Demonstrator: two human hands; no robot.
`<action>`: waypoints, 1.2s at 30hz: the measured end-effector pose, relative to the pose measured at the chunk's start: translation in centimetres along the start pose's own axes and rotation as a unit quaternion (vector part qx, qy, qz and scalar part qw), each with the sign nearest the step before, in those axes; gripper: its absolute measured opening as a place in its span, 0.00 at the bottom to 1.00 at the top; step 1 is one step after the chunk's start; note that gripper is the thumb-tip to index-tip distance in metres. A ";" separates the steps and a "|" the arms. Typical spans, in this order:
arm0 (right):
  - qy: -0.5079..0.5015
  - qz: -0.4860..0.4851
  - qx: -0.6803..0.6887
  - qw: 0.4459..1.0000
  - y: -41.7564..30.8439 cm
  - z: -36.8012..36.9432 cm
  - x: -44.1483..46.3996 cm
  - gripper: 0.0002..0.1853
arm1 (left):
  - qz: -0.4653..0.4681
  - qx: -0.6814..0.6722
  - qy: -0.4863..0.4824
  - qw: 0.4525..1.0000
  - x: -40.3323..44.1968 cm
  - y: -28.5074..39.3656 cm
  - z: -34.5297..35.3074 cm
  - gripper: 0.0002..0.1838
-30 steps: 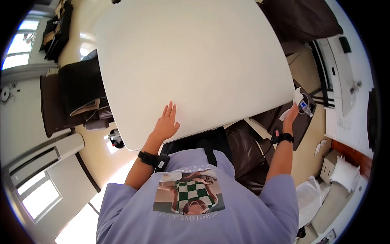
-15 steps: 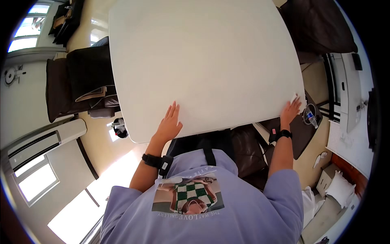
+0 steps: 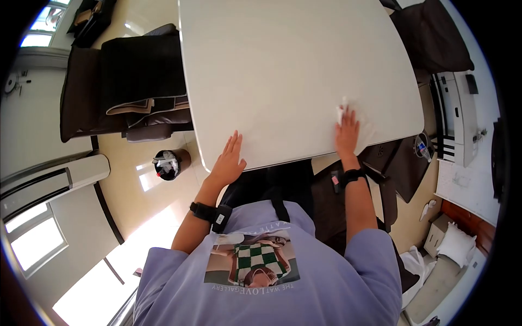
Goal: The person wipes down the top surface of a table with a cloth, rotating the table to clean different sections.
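My left hand (image 3: 228,161) lies on the near edge of the white table (image 3: 288,65), its fingers stretched out and holding nothing. Further right, my right hand (image 3: 347,135) presses a white tissue (image 3: 341,112) against the tabletop. Only part of the tissue shows, beside and ahead of the fingertips; the rest is hidden under the hand. The fingers of that hand are slightly blurred.
Dark chairs stand at the left (image 3: 141,70) and at the upper right (image 3: 435,38). A bin (image 3: 182,162) sits on the floor by the near left corner. A plastic bottle (image 3: 424,152) is on a dark surface at the right.
My right hand has moved left along the near part of the table with the tissue, away from the right corner. My left hand stays flat near the edge. The view has shifted somewhat.
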State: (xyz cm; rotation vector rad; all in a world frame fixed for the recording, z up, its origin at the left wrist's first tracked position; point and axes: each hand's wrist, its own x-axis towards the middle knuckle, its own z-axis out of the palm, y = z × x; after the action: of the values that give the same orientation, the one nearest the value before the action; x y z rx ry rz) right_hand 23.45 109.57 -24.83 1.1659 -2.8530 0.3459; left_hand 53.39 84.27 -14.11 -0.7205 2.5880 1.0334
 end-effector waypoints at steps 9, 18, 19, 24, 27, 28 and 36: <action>-0.012 -0.080 0.025 0.996 -19.1 2.3 0.5 0.32 | -0.035 -0.055 0.046 0.997 -5.9 -6.5 -1.6 0.40; -0.149 -0.272 0.204 0.928 -32.2 2.3 -3.1 0.29 | -0.098 -0.099 0.128 0.982 -9.3 -9.7 -0.9 0.36; -0.187 -0.289 0.257 0.903 -33.1 2.7 -3.7 0.28 | -0.110 -0.113 0.140 0.978 -9.4 -9.7 -0.9 0.35; -0.271 -0.349 0.400 0.803 -33.5 8.2 -4.3 0.22 | -0.127 -0.158 0.194 0.960 -9.0 -9.2 -2.0 0.34; -0.462 0.161 0.706 0.512 -32.5 2.9 -0.4 0.20 | -0.137 -0.196 0.208 0.948 -8.1 -8.3 -2.2 0.33; -0.475 0.343 0.753 0.299 -31.2 1.9 1.2 0.21 | -0.132 -0.212 0.218 0.944 -7.3 -8.0 -2.3 0.33; -0.241 0.307 0.875 0.287 -8.7 -5.3 10.2 0.29 | -0.131 -0.165 0.243 0.947 1.6 -1.7 -1.4 0.29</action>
State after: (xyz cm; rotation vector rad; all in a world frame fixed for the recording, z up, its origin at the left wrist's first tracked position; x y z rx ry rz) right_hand 21.95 97.74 -16.78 0.3048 0.6711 -1.7595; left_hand 52.87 81.66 -14.81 -1.5306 2.6108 1.3539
